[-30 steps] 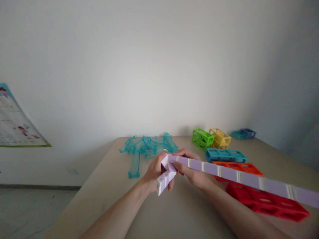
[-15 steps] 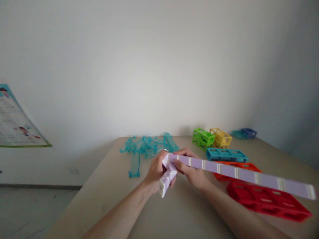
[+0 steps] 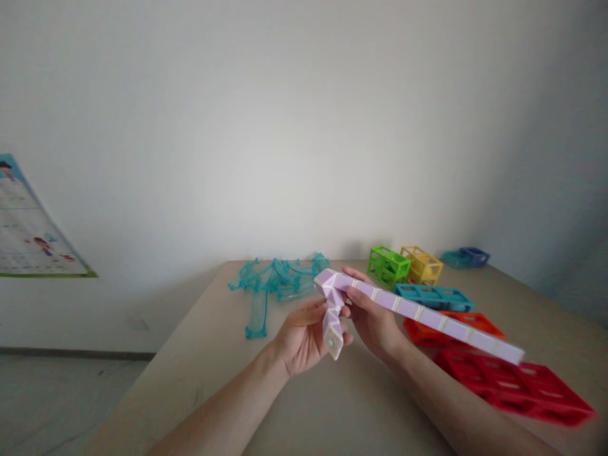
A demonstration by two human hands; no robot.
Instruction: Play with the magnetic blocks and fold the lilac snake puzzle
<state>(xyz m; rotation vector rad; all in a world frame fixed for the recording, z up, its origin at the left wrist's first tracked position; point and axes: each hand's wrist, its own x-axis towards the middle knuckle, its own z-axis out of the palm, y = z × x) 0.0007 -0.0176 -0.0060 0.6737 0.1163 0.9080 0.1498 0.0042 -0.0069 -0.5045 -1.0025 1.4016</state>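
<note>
A purple and white snake puzzle [image 3: 408, 308] made of jointed wedge segments is held up above the table between both hands. Its long straight part slants down to the right, and a short folded part hangs toward me. My left hand [image 3: 304, 335] is closed round the short folded end, thumb on top and fingertips showing behind it. My right hand [image 3: 373, 320] grips the straight part near the bend, with the thumb along the near side and fingers behind. Its forearm lies below the long free end.
Translucent teal track pieces [image 3: 280, 278] lie piled at the table's [image 3: 304, 411] back left. Green [image 3: 388, 266], yellow [image 3: 421, 265], blue [image 3: 433, 296], orange [image 3: 453, 328] and red [image 3: 513, 383] open frames line the right side. Darker blue pieces [image 3: 468, 256] sit at the far right corner.
The bend of the snake puzzle has risen and its long end has swung inward, nearer the right forearm. My left hand has shifted down to the short end, which now hangs more steeply.
</note>
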